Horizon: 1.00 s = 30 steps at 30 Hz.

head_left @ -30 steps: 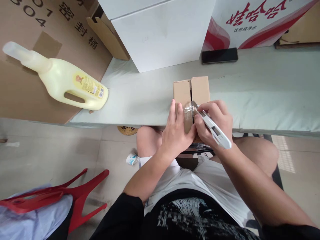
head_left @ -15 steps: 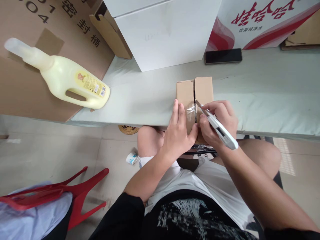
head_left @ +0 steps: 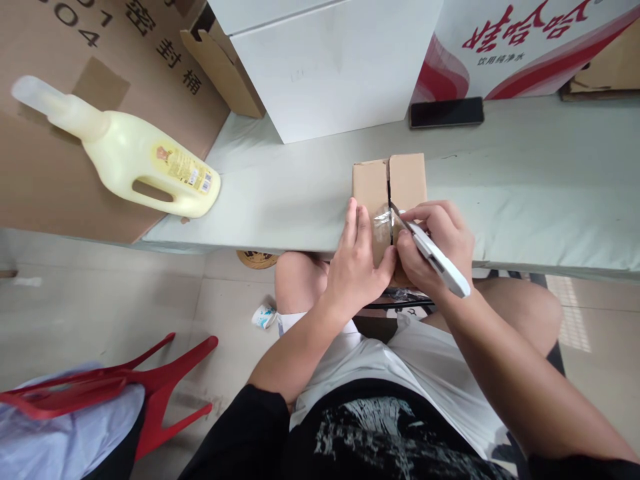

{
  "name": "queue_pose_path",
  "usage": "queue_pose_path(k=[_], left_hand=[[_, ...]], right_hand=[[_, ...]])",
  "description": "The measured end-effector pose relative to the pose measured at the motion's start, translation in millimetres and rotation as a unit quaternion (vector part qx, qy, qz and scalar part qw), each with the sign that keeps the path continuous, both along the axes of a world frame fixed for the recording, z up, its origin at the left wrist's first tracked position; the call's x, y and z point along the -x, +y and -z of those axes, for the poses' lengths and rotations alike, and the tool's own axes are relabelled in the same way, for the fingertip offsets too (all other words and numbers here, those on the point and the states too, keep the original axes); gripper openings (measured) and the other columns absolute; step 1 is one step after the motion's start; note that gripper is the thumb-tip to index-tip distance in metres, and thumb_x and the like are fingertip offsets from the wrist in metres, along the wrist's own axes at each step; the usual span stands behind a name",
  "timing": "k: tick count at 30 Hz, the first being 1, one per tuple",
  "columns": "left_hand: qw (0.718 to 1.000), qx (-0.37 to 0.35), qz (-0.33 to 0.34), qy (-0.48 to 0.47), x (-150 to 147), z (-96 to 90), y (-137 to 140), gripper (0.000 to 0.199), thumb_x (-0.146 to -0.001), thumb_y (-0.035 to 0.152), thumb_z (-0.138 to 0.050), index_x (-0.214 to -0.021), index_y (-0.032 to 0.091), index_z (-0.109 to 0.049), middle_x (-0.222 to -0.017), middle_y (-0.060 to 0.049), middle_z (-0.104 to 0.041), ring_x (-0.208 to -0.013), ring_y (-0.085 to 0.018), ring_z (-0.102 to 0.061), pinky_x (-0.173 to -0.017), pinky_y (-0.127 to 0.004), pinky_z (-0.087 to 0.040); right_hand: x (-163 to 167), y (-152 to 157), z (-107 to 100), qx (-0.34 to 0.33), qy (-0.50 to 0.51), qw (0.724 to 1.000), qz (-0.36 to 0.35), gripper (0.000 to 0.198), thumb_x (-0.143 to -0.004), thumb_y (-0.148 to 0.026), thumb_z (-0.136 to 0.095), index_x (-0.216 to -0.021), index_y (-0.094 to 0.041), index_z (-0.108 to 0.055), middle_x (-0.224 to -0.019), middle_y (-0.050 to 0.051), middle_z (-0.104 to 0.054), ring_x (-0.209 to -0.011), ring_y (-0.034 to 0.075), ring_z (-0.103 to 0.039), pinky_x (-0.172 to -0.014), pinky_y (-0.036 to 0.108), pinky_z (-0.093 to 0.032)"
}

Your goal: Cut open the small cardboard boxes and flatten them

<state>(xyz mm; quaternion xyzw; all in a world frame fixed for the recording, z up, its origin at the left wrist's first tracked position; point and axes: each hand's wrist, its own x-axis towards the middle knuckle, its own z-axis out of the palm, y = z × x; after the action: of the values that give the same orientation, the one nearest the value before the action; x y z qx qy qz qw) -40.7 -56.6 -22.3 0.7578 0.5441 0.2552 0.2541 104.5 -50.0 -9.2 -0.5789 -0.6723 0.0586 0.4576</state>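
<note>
Pale tabletop (head_left: 525, 187), carton (head_left: 371, 181) (knife (head_left: 440, 263) atop).

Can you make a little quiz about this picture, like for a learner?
1. True or false: the left hand lies on the small brown cardboard box.
2. Fill in: the ____ hand holds the slim white plastic knife.
3. Choose: the flat black rectangular phone lies beside: A) pale yellow plastic bottle; B) white carton with red lettering; C) red plastic chair.

Key: 1. True. 2. Right hand. 3. B.

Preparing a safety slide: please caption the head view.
Left hand on a taped cardboard box, right hand holding a white utility knife at its seam.
</note>
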Motion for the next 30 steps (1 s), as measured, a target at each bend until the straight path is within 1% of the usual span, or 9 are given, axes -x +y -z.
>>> queue_pose_path(k=[3, 7, 11, 16, 22, 30], left_hand=[[1.0, -0.001, 0.002, 0.008, -0.1, 0.4, -0.2, 0.078, -0.102, 0.047, -0.045, -0.162, 0.02, -0.003, -0.174, -0.021, -0.008, -0.16, -0.034, -0.024, -0.12, -0.051, -0.048], [1.0, -0.013, 0.001, 0.006, -0.7, 2.6, -1.0, 0.078, -0.102, 0.046, -0.044, -0.162, 0.021, 0.0, -0.173, -0.021, -0.008, -0.159, -0.035, -0.026, -0.119, -0.053, -0.048], [1.0, -0.022, -0.002, 0.001, -1.0, 4.1, -2.2, 0.076, -0.103, 0.047, -0.042, -0.162, 0.023, 0.0, -0.173, -0.021, -0.009, -0.16, -0.035, -0.025, -0.119, -0.053, -0.048], [1.0, -0.025, -0.001, 0.001, -0.5, 5.6, -3.0, 0.076, -0.103, 0.049, -0.04, -0.162, 0.018, -0.003, -0.173, -0.022, -0.009, -0.16, -0.035, -0.025, -0.119, -0.051, -0.048], [1.0, -0.03, 0.0, -0.008, -1.3, 7.3, -1.4, 0.076, -0.103, 0.048, -0.04, -0.162, 0.021, -0.001, -0.173, -0.022, -0.01, -0.16, -0.035, -0.023, -0.12, -0.055, -0.046], [1.0, -0.02, -0.003, -0.011, -1.5, 6.1, -0.5, 0.076, -0.103, 0.049, -0.041, -0.162, 0.021, -0.003, -0.173, -0.021, -0.009, -0.16, -0.035, -0.025, -0.12, -0.054, -0.047]], right_hand=[[0.5, 0.7, 0.5, 0.001, 0.004, 1.0, 0.008, 0.011, -0.082, -0.023, -0.057, -0.091, -0.024, -0.062, -0.092, 0.004, -0.068, -0.073, 0.018, -0.063, -0.066, 0.034, -0.052], [0.6, 1.7, 0.3, 0.021, 0.014, 1.0, 0.014, 0.011, -0.081, -0.025, -0.058, -0.091, -0.023, -0.063, -0.09, 0.003, -0.068, -0.065, 0.016, -0.06, -0.064, 0.034, -0.051], [-0.7, -0.1, -0.3, 0.005, 0.024, 1.0, 0.004, 0.01, -0.082, -0.026, -0.058, -0.09, -0.022, -0.062, -0.09, 0.003, -0.069, -0.061, 0.014, -0.058, -0.061, 0.032, -0.049], [-0.7, -2.1, 0.6, -0.01, 0.023, 1.0, 0.0, 0.009, -0.082, -0.025, -0.057, -0.089, -0.022, -0.062, -0.09, 0.004, -0.069, -0.063, 0.014, -0.058, -0.06, 0.031, -0.049], [-0.6, 1.5, 1.2, 0.014, 0.024, 1.0, 0.011, 0.01, -0.081, -0.026, -0.058, -0.089, -0.023, -0.062, -0.087, 0.003, -0.068, -0.062, 0.015, -0.059, -0.061, 0.032, -0.049], [-4.4, 0.2, 3.9, -0.004, 0.053, 0.998, -0.024, 0.01, -0.082, -0.026, -0.058, -0.092, -0.023, -0.059, -0.086, 0.004, -0.066, -0.075, 0.02, -0.063, -0.065, 0.034, -0.051]])
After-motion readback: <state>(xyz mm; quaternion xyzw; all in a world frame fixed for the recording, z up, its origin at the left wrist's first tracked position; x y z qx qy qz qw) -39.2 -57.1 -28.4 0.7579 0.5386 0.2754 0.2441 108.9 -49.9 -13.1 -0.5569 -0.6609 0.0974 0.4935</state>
